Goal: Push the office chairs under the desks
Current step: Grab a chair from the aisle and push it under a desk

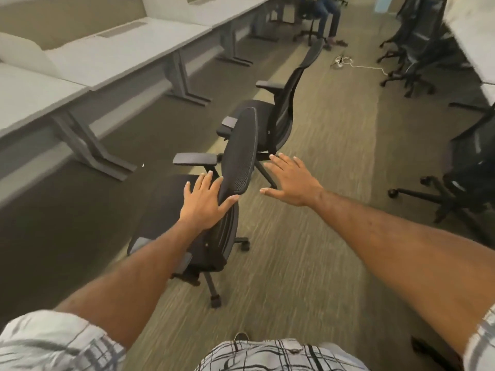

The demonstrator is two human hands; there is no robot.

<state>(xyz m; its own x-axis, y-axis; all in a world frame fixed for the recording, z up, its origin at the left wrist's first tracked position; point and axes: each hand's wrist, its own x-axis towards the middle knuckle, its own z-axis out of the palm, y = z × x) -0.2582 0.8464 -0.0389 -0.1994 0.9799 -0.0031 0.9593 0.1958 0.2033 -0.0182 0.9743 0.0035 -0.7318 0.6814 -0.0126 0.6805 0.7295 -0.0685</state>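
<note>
A black mesh office chair (pixel 238 153) stands in the aisle just ahead of me, its seat turned toward the grey desks (pixel 112 57) on the left. My left hand (pixel 206 202) lies flat against the lower left edge of its backrest, fingers straight and spread. To the right of the backrest, my right hand (pixel 292 180) hovers open with spread fingers, touching nothing. A second black chair (pixel 278 113) stands right behind the first, farther down the aisle, also out from the desks.
The row of desks runs along the left on grey T-shaped legs (pixel 88 148). More black chairs (pixel 463 167) crowd the right side beside other desks. A seated person (pixel 324 12) is at the far end. A white cable (pixel 367 66) lies on the carpet.
</note>
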